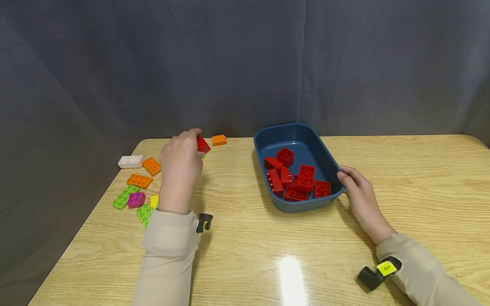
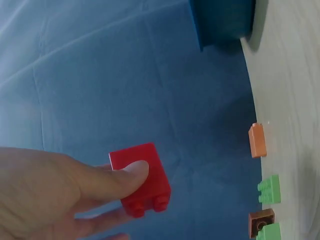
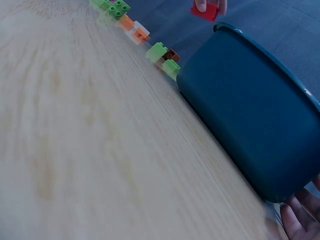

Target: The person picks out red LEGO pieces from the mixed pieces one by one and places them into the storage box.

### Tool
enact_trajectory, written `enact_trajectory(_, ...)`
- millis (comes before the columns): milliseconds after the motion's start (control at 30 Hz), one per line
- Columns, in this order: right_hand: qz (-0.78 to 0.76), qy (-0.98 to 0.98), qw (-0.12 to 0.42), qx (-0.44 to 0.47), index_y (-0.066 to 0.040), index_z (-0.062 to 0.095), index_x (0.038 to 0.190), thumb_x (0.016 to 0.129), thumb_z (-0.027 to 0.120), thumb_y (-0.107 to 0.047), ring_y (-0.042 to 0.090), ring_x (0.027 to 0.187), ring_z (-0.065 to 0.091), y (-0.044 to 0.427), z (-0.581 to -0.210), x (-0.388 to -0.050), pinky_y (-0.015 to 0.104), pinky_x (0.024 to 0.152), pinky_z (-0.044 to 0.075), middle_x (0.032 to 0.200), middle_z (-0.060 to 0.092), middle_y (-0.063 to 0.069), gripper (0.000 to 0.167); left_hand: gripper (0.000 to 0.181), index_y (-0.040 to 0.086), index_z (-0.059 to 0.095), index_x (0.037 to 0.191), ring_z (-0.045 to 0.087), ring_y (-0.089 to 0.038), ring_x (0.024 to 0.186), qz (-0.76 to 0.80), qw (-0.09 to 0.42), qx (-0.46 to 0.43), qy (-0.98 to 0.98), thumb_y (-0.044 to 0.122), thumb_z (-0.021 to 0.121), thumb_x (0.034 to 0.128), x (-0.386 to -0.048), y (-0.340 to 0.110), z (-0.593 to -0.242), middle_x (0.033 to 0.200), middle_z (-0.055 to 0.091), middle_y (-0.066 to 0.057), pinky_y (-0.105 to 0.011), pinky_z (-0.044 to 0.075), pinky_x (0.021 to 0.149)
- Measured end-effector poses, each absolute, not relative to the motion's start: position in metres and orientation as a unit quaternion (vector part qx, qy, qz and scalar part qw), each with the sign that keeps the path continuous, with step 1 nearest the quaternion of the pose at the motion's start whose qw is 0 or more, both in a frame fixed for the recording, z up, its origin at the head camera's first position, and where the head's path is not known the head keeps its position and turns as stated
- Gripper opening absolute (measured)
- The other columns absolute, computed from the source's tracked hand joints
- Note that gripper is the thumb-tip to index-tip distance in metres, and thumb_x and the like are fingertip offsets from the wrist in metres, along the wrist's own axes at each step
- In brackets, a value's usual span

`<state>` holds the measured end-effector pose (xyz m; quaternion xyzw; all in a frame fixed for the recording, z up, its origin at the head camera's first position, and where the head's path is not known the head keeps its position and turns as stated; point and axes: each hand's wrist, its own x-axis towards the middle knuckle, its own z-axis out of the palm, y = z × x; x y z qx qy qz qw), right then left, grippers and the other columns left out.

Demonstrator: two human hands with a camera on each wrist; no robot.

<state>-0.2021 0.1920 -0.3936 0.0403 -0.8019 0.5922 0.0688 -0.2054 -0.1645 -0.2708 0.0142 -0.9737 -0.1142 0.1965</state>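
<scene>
My left hand (image 1: 180, 159) pinches a red toy brick (image 2: 147, 177) between thumb and fingers, raised above the table's left part. In the left wrist view the brick's studs point downward. A blue tub (image 1: 292, 207) stands to the right, with several red bricks (image 1: 306, 178) heaped in its near half. My right hand (image 1: 360, 199) holds the tub's near right corner, thumb at the rim and fingers against the outer wall. The right wrist view shows those fingers (image 3: 300, 212) by the tub's base.
Left of the tub lie loose bricks: white (image 1: 130, 161), orange (image 1: 139, 181), magenta (image 1: 136, 199), green (image 1: 143, 214) and yellow (image 1: 154, 201). Another orange brick (image 1: 219, 140) sits near the back edge. Green and brown bricks (image 2: 261, 220) show beside it in the left wrist view. A dark curtain (image 1: 245, 68) hangs behind the table.
</scene>
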Motion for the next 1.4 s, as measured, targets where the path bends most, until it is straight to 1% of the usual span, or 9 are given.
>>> enact_trajectory(100,0.592,-0.802,0.069,0.041,0.002,0.05,0.138,0.106,0.042,-0.039,0.003,0.108,0.05,0.192,-0.393,-0.202,0.011,0.087,0.041,0.124,0.055,-0.004,0.052,0.052,-0.001,0.06,0.131,0.06,-0.04,0.104,-0.096,0.195,-0.017,-0.976,0.004,0.078,0.0826,-0.207,-0.157,-0.274,0.121,0.065,-0.021,-0.05,0.05,0.088)
enact_trajectory(300,0.593,-0.801,0.069,0.042,0.002,0.05,0.138,0.106,0.042,-0.039,0.003,0.108,0.05,0.192,-0.393,-0.201,0.011,0.087,0.041,0.123,0.056,-0.005,0.052,0.046,-0.001,0.063,0.127,0.062,-0.036,0.101,-0.08,0.201,-0.074,-0.974,0.009,0.078,0.0849,-0.207,-0.138,-0.28,0.115,0.067,-0.018,-0.046,0.051,0.086)
enact_trajectory(533,0.594,-0.801,0.067,0.041,0.002,0.05,0.138,0.106,0.042,-0.039,0.003,0.109,0.05,0.192,-0.392,-0.2,0.011,0.087,0.04,0.122,0.055,-0.007,0.052,0.044,0.003,0.064,0.125,0.061,-0.033,0.106,-0.073,0.205,-0.125,-0.968,0.003,0.078,0.0831,-0.206,-0.12,-0.285,0.116,0.067,-0.014,-0.044,0.05,0.09)
enact_trajectory(700,0.596,-0.799,0.067,0.044,0.002,0.049,0.138,0.106,0.042,-0.038,0.002,0.109,0.05,0.192,-0.392,-0.2,0.011,0.088,0.04,0.122,0.055,-0.007,0.052,0.041,0.005,0.065,0.124,0.061,-0.032,0.103,-0.057,0.218,-0.15,-0.963,-0.003,0.073,0.085,-0.207,-0.112,-0.289,0.113,0.067,-0.012,-0.044,0.049,0.088)
enact_trajectory(867,0.597,-0.799,0.062,0.04,0.002,0.049,0.14,0.107,0.04,-0.036,0.002,0.109,0.049,0.192,-0.393,-0.201,0.01,0.088,0.04,0.126,0.054,0.0,0.051,0.041,0.009,0.066,0.125,0.06,-0.029,0.102,-0.04,0.252,-0.166,-0.953,0.007,0.077,0.0857,-0.207,-0.104,-0.291,0.114,0.068,-0.009,-0.042,0.05,0.087)
enact_trajectory(967,0.598,-0.798,0.06,0.037,0.001,0.048,0.14,0.107,0.04,-0.035,0.001,0.109,0.049,0.193,-0.394,-0.202,0.01,0.088,0.04,0.128,0.053,0.003,0.05,0.045,0.012,0.065,0.128,0.06,-0.027,0.104,-0.03,0.259,-0.175,-0.95,0.014,0.079,0.0851,-0.206,-0.099,-0.292,0.117,0.068,-0.007,-0.041,0.05,0.086)
enact_trajectory(1133,0.599,-0.798,0.062,0.033,0.001,0.049,0.14,0.107,0.041,-0.034,0.0,0.108,0.049,0.193,-0.394,-0.202,0.01,0.087,0.04,0.125,0.054,-0.002,0.049,0.049,0.017,0.063,0.132,0.059,-0.025,0.11,-0.031,0.24,-0.187,-0.952,0.017,0.079,0.0856,-0.203,-0.09,-0.292,0.122,0.066,-0.006,-0.04,0.049,0.089)
enact_trajectory(1300,0.594,-0.802,0.058,0.029,0.0,0.049,0.141,0.107,0.04,-0.035,0.0,0.109,0.048,0.193,-0.394,-0.202,0.01,0.087,0.04,0.127,0.053,0.001,0.05,0.049,0.019,0.062,0.133,0.058,-0.023,0.112,-0.034,0.227,-0.206,-0.951,0.02,0.078,0.0866,-0.2,-0.079,-0.296,0.124,0.065,-0.004,-0.038,0.048,0.089)
enact_trajectory(1400,0.591,-0.804,0.058,0.029,0.0,0.049,0.14,0.107,0.04,-0.036,0.0,0.108,0.048,0.193,-0.393,-0.202,0.011,0.087,0.04,0.127,0.053,0.0,0.051,0.053,0.02,0.061,0.134,0.058,-0.022,0.112,-0.034,0.22,-0.221,-0.95,0.019,0.08,0.0845,-0.198,-0.073,-0.298,0.125,0.064,-0.002,-0.036,0.048,0.09)
